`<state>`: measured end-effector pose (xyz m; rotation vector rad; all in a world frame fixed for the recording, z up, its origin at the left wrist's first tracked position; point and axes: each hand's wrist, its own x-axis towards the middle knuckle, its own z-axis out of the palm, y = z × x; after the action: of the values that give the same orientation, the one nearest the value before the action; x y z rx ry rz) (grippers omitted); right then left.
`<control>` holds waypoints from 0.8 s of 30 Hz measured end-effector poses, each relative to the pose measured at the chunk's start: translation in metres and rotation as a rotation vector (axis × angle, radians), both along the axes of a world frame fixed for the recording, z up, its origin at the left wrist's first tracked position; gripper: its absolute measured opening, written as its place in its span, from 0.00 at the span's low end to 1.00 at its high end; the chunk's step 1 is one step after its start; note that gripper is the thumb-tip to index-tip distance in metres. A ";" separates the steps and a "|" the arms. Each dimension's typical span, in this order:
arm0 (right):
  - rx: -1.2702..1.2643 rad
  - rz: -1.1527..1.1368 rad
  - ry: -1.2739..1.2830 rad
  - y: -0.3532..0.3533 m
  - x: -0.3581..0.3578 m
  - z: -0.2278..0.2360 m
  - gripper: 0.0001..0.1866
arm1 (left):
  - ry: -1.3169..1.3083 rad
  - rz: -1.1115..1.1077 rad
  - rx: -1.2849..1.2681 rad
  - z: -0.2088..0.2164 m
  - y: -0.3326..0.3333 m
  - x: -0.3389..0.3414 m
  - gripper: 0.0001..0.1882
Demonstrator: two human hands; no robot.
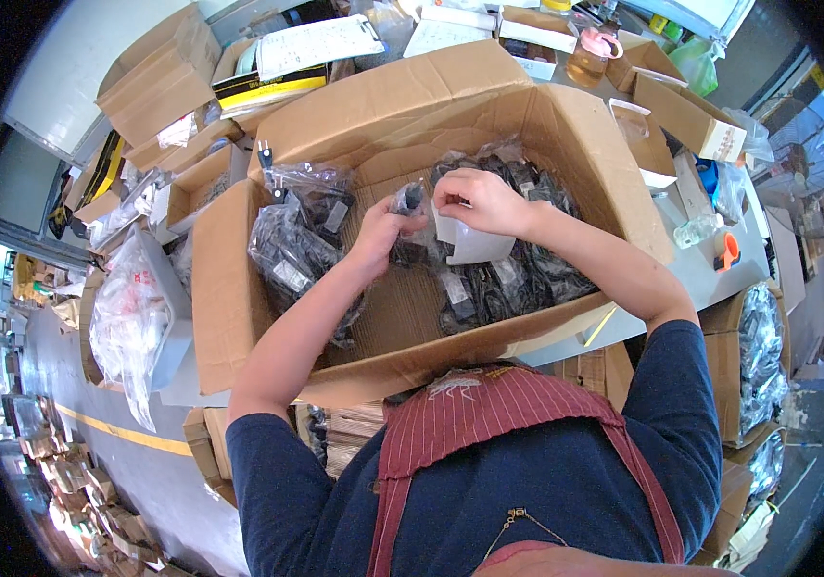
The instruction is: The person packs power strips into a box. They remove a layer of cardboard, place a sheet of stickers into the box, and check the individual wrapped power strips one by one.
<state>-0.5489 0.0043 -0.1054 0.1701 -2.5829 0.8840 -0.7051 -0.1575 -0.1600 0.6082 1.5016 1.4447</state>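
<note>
Both my arms reach into a large open cardboard box (388,113). My left hand (383,234) is closed around a dark item in clear plastic (408,199), its top end poking out above the fingers. Fingers bent and pinched, my right hand (485,200) is just to its right, at the upper edge of a white sheet (474,244) that hangs below it. Bagged black power cords (289,252) with white labels lie along the box's left side; a two-pin plug (265,154) sticks up there. More bagged black cords (503,288) fill the right side, partly hidden by my right arm and the sheet.
Behind the box stand smaller cartons (534,40), a clipboard with papers (320,43) and a pink-lidded jug (593,56). An orange tape dispenser (726,252) and a clear bottle (697,231) are at the right. A grey bin with plastic bags (133,308) stands left.
</note>
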 end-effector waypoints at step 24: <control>-0.098 -0.119 0.057 -0.019 -0.005 0.003 0.06 | -0.463 0.060 -0.003 -0.004 0.008 0.035 0.12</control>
<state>-0.5534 -0.0149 -0.1027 0.0134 -2.4624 0.9457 -0.6700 -0.1499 -0.1641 0.2041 1.1616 1.5032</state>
